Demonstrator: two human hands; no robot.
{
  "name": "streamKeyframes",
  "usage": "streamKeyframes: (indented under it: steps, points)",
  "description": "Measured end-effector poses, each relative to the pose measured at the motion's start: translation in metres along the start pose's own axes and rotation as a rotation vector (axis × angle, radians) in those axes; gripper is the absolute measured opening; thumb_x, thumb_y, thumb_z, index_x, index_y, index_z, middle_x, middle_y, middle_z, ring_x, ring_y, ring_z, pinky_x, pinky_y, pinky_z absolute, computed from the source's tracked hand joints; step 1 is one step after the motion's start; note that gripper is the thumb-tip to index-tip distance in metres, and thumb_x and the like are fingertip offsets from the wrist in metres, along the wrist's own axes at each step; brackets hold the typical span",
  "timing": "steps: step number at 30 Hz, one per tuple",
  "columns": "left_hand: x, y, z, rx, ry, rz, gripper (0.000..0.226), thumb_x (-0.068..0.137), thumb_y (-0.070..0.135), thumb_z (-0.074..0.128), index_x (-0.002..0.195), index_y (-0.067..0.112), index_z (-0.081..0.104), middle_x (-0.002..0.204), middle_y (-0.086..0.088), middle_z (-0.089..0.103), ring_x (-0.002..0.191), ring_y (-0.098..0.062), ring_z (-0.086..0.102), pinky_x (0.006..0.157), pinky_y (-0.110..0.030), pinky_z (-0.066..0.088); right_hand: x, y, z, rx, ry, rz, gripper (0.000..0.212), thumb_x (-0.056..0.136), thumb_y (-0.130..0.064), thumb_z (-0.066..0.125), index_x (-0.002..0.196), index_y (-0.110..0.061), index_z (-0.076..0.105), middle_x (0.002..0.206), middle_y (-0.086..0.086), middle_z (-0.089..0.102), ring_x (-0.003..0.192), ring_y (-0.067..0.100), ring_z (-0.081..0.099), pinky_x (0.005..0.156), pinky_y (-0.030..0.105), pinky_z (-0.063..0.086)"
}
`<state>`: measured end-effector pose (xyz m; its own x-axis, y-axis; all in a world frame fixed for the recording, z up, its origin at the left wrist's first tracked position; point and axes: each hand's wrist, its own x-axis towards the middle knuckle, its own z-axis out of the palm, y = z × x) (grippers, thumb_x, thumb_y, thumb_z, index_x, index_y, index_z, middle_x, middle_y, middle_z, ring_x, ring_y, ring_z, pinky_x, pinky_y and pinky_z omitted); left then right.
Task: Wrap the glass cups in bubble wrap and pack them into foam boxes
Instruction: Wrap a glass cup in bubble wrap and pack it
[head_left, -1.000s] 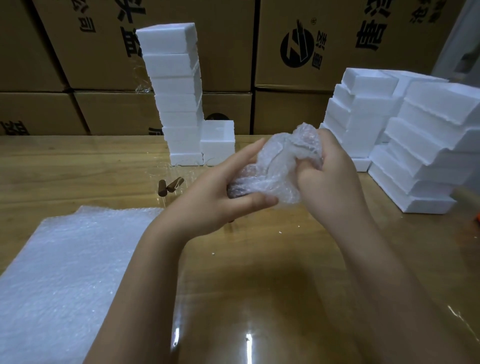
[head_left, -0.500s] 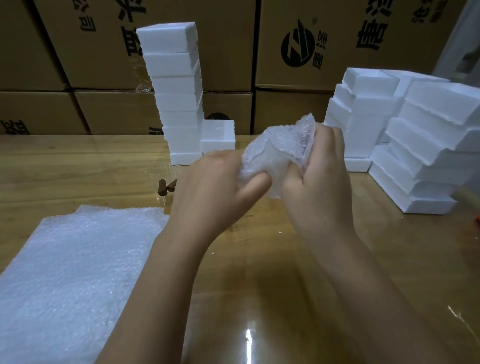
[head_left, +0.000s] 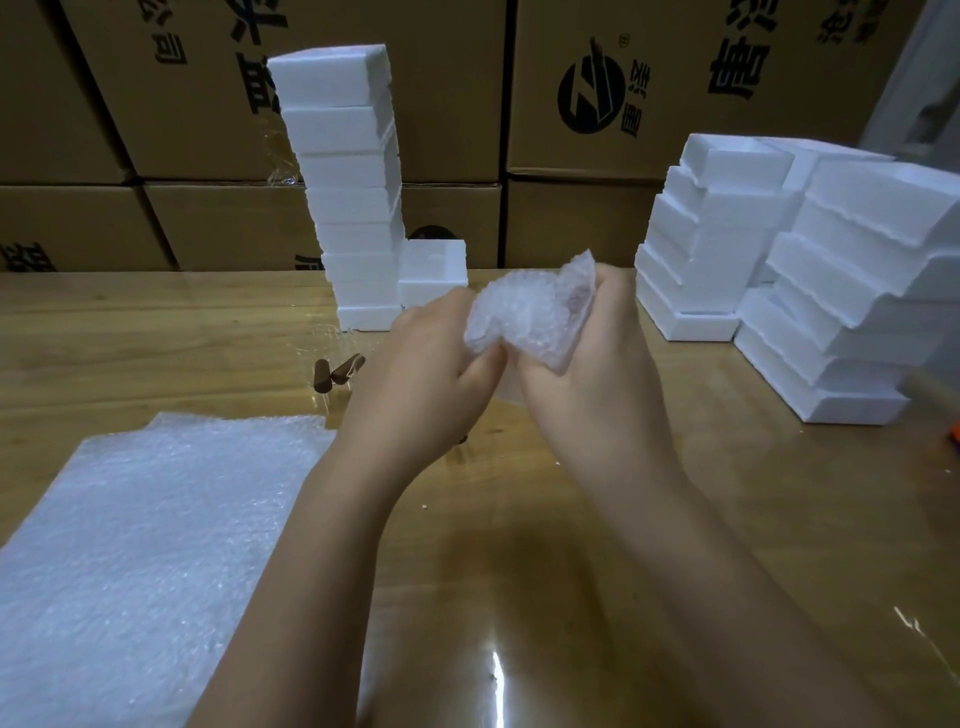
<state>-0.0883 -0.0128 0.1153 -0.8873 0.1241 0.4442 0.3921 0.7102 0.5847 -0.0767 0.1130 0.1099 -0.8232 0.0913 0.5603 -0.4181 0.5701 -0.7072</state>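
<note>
Okay, we see both hands curled tight on one bubble-wrapped bundle (head_left: 530, 317), held above the table (head_left: 727, 493) mid-frame. The left hand (head_left: 426, 379) grips its lower left end and the right hand (head_left: 587, 379) grips the right side, thumbs nearly touching. The bundle runs roughly lower-left to upper-right, loose wrap end sticking up. The cup inside is hidden, so we can't tell its axis. A bubble wrap sheet (head_left: 156, 545) lies flat near left. Two brown cylinders (head_left: 332, 371) lie beyond the left hand. There's a tall foam box stack (head_left: 348, 182) far left, stepped foam box stacks (head_left: 831, 270) on the right, and cardboard cartons (head_left: 623, 78) behind.
</note>
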Motion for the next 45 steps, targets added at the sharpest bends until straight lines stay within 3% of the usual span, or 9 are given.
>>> streamKeyframes:
  steps: [8,11,18,21,24,28,33,39,45]
  points:
    - [-0.004,0.0,0.0,-0.04,-0.029,0.157,0.043,0.092,0.04,0.043,0.134,0.032,0.044,0.108,0.014,0.063,0.101,-0.008,0.054,0.077,-0.019,0.042,0.004,0.004,-0.006,-0.052,0.085,-0.049,0.053,0.075,-0.02,0.073,0.114,-0.025,0.039,0.103,-0.01,0.047,0.085,0.009,0.051,0.058,0.023,0.044]
    - [-0.002,0.001,0.002,0.087,0.058,0.15,0.034,0.094,0.026,0.044,0.127,0.024,0.054,0.097,0.003,0.067,0.092,-0.023,0.058,0.08,-0.042,0.045,0.0,0.002,-0.001,-0.084,0.057,-0.083,0.056,0.078,-0.023,0.072,0.124,-0.017,0.04,0.109,-0.006,0.05,0.088,0.013,0.054,0.062,0.029,0.047]
    - [0.001,-0.004,-0.001,0.447,0.281,0.07,0.022,0.079,0.013,0.054,0.099,0.006,0.063,0.07,-0.005,0.059,0.073,-0.027,0.05,0.072,-0.03,0.022,-0.007,-0.004,0.008,-0.191,0.028,-0.129,0.08,0.085,-0.029,0.063,0.15,-0.016,0.017,0.145,0.002,0.035,0.126,0.013,0.039,0.084,0.021,0.036]
    - [-0.002,0.004,0.003,0.491,0.294,0.135,0.026,0.072,0.017,0.053,0.091,0.004,0.065,0.059,-0.003,0.054,0.063,-0.028,0.05,0.068,-0.031,0.025,-0.004,0.001,0.005,-0.282,0.009,-0.132,0.061,0.086,-0.011,0.06,0.143,-0.012,0.037,0.137,0.003,0.047,0.119,0.02,0.049,0.08,0.019,0.034]
    - [-0.004,0.011,0.005,0.434,0.201,0.113,0.03,0.081,0.027,0.05,0.1,0.008,0.061,0.061,0.005,0.047,0.06,-0.024,0.042,0.061,-0.03,0.02,0.002,0.007,-0.001,-0.303,0.045,-0.149,0.057,0.075,0.004,0.06,0.129,-0.013,0.052,0.122,-0.001,0.056,0.107,0.018,0.053,0.071,0.016,0.029]
    - [-0.006,0.01,0.006,0.339,0.121,0.115,0.062,0.085,0.028,0.052,0.144,0.018,0.035,0.131,0.001,0.057,0.103,-0.024,0.059,0.064,-0.029,0.03,0.003,0.008,0.0,-0.333,0.06,-0.214,0.055,0.066,0.008,0.063,0.117,-0.013,0.06,0.111,-0.003,0.062,0.097,0.018,0.057,0.065,0.024,0.032]
    - [-0.002,0.004,0.006,0.301,0.192,0.151,0.042,0.083,0.006,0.049,0.123,0.017,0.051,0.101,0.001,0.064,0.073,-0.02,0.052,0.049,-0.023,0.029,0.0,0.008,0.006,-0.219,0.072,-0.268,0.062,0.07,0.001,0.07,0.129,-0.013,0.053,0.117,0.0,0.061,0.102,0.017,0.058,0.068,0.029,0.049]
    - [0.001,0.01,0.012,-0.432,0.297,-0.092,0.02,0.083,0.02,0.047,0.096,0.03,0.058,0.075,0.018,0.062,0.07,0.003,0.058,0.053,-0.01,0.041,0.0,0.007,0.01,0.204,-0.11,0.021,0.061,0.095,-0.034,0.053,0.148,-0.027,0.024,0.143,-0.011,0.044,0.128,0.002,0.043,0.103,0.029,0.043]
    - [-0.001,0.018,0.026,-0.529,0.153,-0.117,0.035,0.089,0.025,0.056,0.114,0.048,0.05,0.11,0.022,0.057,0.095,0.01,0.054,0.071,-0.013,0.044,0.01,0.013,-0.002,0.123,-0.032,0.035,0.035,0.095,-0.012,0.047,0.128,-0.022,0.049,0.105,-0.014,0.061,0.096,0.005,0.058,0.079,0.026,0.048]
